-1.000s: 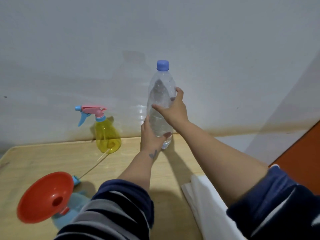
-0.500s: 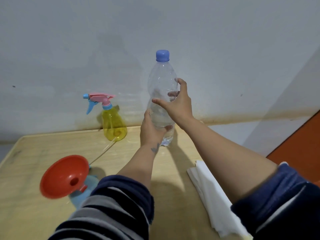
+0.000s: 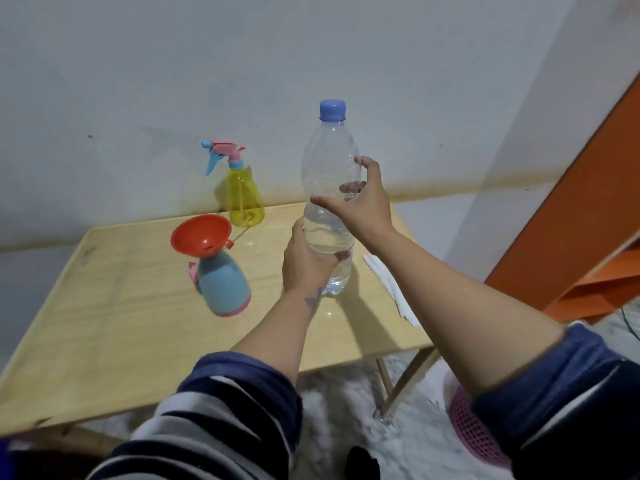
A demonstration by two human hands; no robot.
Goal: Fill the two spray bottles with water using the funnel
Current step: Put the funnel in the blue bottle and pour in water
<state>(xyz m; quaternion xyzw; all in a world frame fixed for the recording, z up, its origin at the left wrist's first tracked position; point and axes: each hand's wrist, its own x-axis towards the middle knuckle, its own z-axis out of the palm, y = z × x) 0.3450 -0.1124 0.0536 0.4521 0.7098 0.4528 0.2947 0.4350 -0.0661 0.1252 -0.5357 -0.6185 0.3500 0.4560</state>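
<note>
Pale wall and a light wooden table (image 3: 104, 323) frame the moment. My left hand (image 3: 304, 263) curls round the lower body of the water bottle (image 3: 329, 202), thumb on the near side and fingertips wrapping the far side. My right hand (image 3: 363, 202) is spread wide at mid-height, thumb across the front, fingers seen through the clear plastic behind; whether they press the bottle I cannot tell. Above the right fingers sits the blue cap (image 3: 332, 110), closed. I judge the step as fetching the water source: the cap must come off before any pouring, so one hand must rise to it. Left of my left fingers stands the blue spray bottle (image 3: 225, 285) with the red funnel (image 3: 201, 235) seated in its neck, tilted. Beyond it, by the wall, is the yellow spray bottle (image 3: 244, 199), sprayer head on. Right of the bottle lies a white cloth (image 3: 391, 285), partly hidden by my forearm. The blue bottle's fill level is unreadable.
</note>
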